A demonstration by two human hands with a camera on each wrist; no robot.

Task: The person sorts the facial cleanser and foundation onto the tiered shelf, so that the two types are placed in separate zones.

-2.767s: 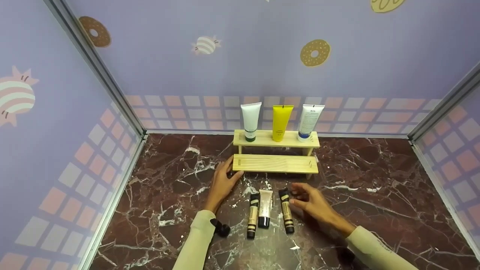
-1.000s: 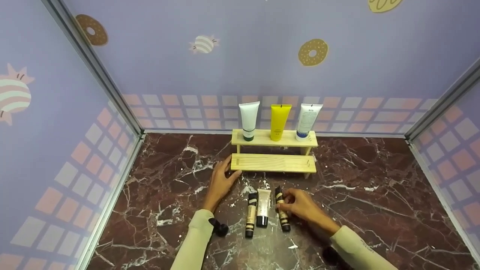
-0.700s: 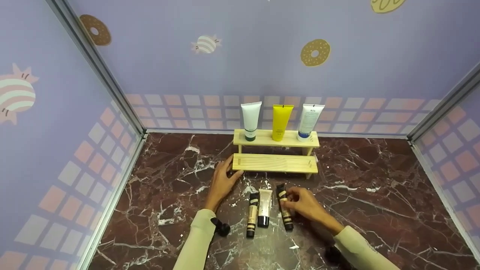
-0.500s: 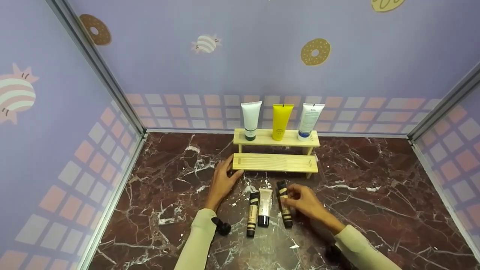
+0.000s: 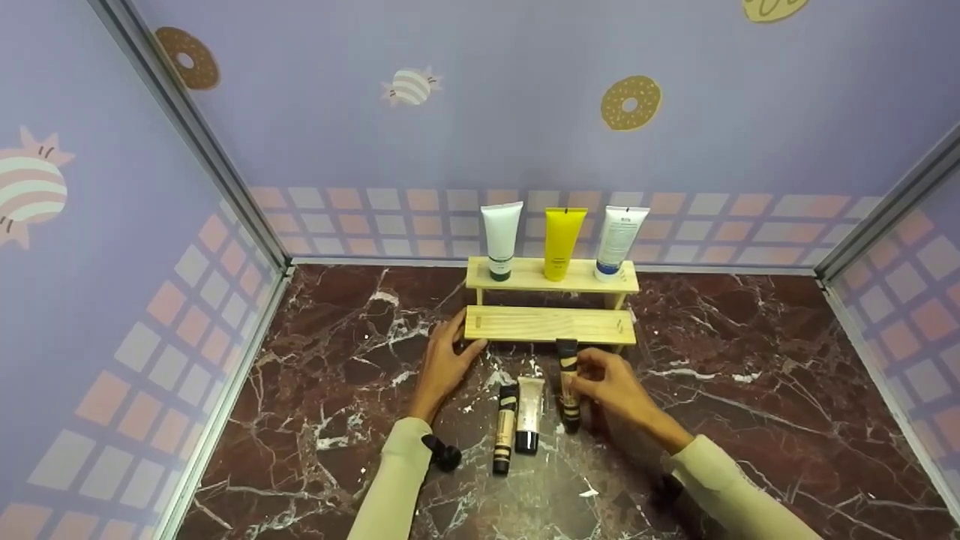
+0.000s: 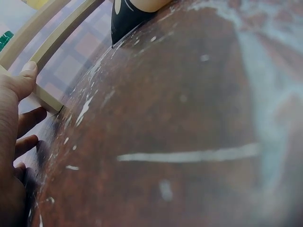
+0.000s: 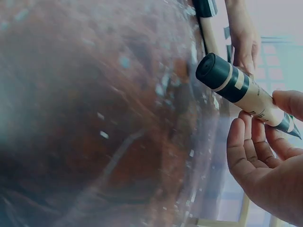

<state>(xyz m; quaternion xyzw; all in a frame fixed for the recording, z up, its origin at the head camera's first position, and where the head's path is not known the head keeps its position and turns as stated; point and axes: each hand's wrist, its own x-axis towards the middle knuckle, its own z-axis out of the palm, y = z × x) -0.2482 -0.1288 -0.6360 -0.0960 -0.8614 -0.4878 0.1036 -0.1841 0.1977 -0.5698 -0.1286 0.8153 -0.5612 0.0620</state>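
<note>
Right hand (image 5: 615,386): fingers pinching the held tube (image 7: 253,100), thumb on one side, fingertips on the other. Its black cap points to the near side, sealed end to the far side, just in front of the lower step's near edge in the head view; contact there cannot be told. Right wrist view shows the cap raised off the bench (image 5: 337,457).

Change: since the previous head view the held tube has shifted to the far side, and its leftward lean has nearly gone. Reading: pick-up looks done, tube now carried by the right hand alone, not upright.

Left hand (image 5: 444,367): place unchanged. Thumb and fingers spread apart, resting at the left end of the lower step (image 5: 551,325), probably steadying it.

Near side, left of the held tube: pale tube (image 5: 530,412), then second dark tube (image 5: 505,431), both lying flat, untouched.

Far side, on the upper step (image 5: 529,283), left to right, all upright: green-capped tube (image 5: 502,236), yellow tube (image 5: 562,244), blue-capped tube (image 5: 621,240).
</note>
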